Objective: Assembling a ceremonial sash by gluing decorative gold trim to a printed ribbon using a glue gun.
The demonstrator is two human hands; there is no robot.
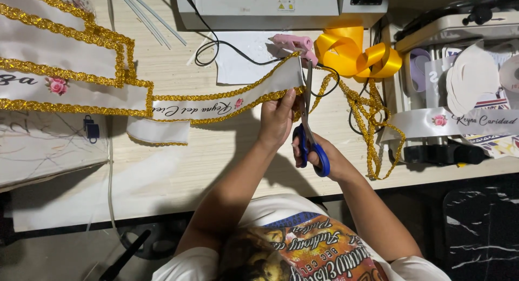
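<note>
A person stands at a wood table (pixel 227 156) and uses two hands. The left hand (pixel 277 119) pinches the end of one white sash (pixel 238 97) with gold trim along both edges. Its fingers are closed tight on the cloth. The sash end is lifted a little off the table, just in front of the person, and the rest of it runs off to the left.

The right hand (pixel 319 151) holds one pair of scissors (pixel 309 119) with blue handles. Its fingers are through the loops and closed on them. The blades point up and away from the person, right at the sash end. I cannot tell if the blades are open or together.

One pink glue gun (pixel 294 43) lies just past the sash end. Beside it sits one roll of yellow ribbon (pixel 354 54). One loose pile of gold trim (pixel 373 119) trails down to the right of the scissors.

At the far left lie more sashes (pixel 54 59) with gold edges; I count about three bands there. One short white strip (pixel 159 131) lies under the long sash. Three thin clear sticks (pixel 151 19) lie near the top. One grey machine (pixel 259 8) stands at the back, with one black cord (pixel 216 46) curling from it. On the right, one more sash (pixel 459 121) with a pink rose lies over a stand.
</note>
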